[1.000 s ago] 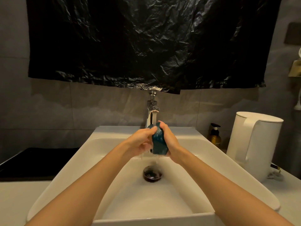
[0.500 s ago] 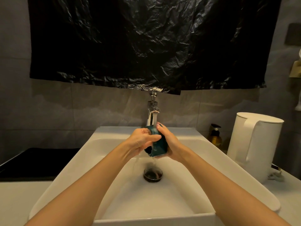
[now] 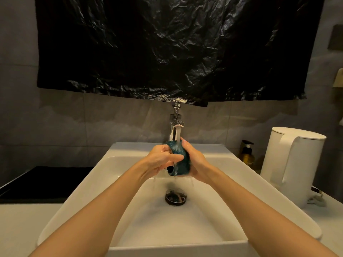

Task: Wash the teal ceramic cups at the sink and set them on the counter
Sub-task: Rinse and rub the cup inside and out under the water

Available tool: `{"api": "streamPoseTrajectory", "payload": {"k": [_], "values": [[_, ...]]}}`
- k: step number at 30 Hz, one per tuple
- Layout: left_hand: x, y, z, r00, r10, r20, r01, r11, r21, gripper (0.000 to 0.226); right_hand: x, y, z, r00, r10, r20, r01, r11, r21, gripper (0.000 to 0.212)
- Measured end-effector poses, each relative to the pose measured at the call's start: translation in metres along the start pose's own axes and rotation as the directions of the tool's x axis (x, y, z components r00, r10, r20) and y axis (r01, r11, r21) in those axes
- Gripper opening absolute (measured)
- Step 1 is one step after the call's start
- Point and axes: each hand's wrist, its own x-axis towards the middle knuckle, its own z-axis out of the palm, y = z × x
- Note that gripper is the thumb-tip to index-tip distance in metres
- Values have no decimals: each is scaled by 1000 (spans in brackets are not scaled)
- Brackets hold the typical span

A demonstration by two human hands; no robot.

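The cup (image 3: 181, 162) was over the sink (image 3: 241, 182), tilted under the tap (image 3: 175, 125) so the water ran off into the basin. The right hand (image 3: 195, 162) cupped its far side and the left hand (image 3: 159, 160) gripped the near side, probably to rub it.

The pale tabletop (image 3: 20, 229) carries a white sink (image 3: 96, 182), white kettle (image 3: 293, 167), amber pump bottle (image 3: 247, 157) and perhaps a black hob (image 3: 46, 182)
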Motion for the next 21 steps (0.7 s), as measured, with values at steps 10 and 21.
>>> {"api": "streamPoseTrajectory", "payload": {"k": [10,21], "values": [[-3,-5,-1,995,49,86,-60,989,135,46,2,-2,-1,961,278,-15,-272,949,158,54],[11,-8,15,975,-75,-209,44,988,-150,43,3,8,13,984,86,-154,-89,996,-9,50]]}}
